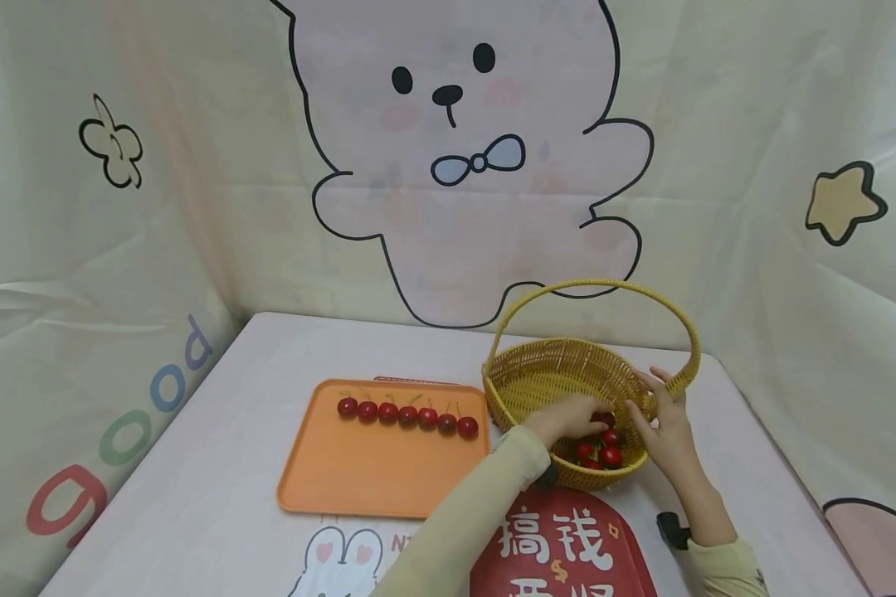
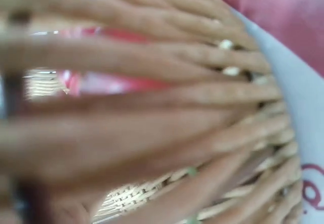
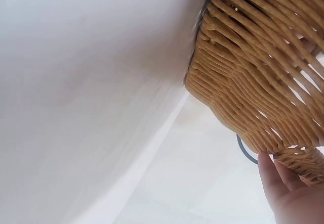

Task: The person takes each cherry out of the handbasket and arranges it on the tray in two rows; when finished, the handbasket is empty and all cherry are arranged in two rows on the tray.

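A woven yellow basket (image 1: pixel 538 356) with a tall hoop handle stands at the right of the table, its mouth turned toward the camera. My left hand (image 1: pixel 567 417) reaches over its near rim and pinches a dark red cherry (image 1: pixel 603 419) between fingertips and thumb. Several other red cherries (image 1: pixel 610 457) lie just below, on the basket's right side. With my right hand (image 1: pixel 670 431) I hold the right rim by the handle's foot, thumb inside; its fingertips show against the weave (image 3: pixel 263 97) in the right wrist view. Blurred wicker fills the left wrist view.
Left of the basket lies an orange tray (image 1: pixel 343 473) with a row of several stemmed cherries (image 1: pixel 407 416) along its far part. A red printed mat (image 1: pixel 560 539) is in front of the basket, partly under my left forearm. A printed cloth backdrop (image 1: pixel 231 207) encloses the table.
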Tool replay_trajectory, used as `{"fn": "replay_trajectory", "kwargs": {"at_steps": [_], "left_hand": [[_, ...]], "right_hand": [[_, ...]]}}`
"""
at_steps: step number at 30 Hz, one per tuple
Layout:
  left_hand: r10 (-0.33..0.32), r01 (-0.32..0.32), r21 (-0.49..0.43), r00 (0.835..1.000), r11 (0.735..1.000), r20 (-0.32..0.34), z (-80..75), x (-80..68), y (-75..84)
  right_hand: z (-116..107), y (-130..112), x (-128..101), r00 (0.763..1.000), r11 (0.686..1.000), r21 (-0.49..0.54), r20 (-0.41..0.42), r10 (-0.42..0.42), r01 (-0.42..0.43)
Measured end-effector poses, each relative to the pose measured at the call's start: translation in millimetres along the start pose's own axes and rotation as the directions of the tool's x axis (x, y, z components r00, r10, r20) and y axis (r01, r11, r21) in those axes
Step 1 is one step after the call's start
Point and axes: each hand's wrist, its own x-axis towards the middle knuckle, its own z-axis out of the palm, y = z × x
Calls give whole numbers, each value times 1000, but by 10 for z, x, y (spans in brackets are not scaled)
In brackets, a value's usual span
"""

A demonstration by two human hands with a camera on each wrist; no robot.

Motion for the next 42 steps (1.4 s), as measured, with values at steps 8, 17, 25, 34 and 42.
{"fn": "replay_trajectory", "kwargs": {"at_steps": [8,17,25,34,42], "left_hand": [[26,-26,-4,1000,1000,-8,15,-3,7],[36,-37,-13,999,999,-38,4,-38,34],[51,-50,28,997,998,-54,16,-51,57],[122,-124,-9,985,992,-122,-48,-161,52],[138,-150,-51,970,987,-199,-65,-244,5]], "right_hand": [[-9,9,-2,1000,1000,7,-3,-4,4],[-23,-20,-6,1000,1000,7,15,17,-17],[-19,-12,-9,1000,1000,-2,7,-5,5],[-26,-27,-10,1000,1000,-8,10,4,-4],[-19,-5,-11,1000,1000,-5,7,-4,4]]}}
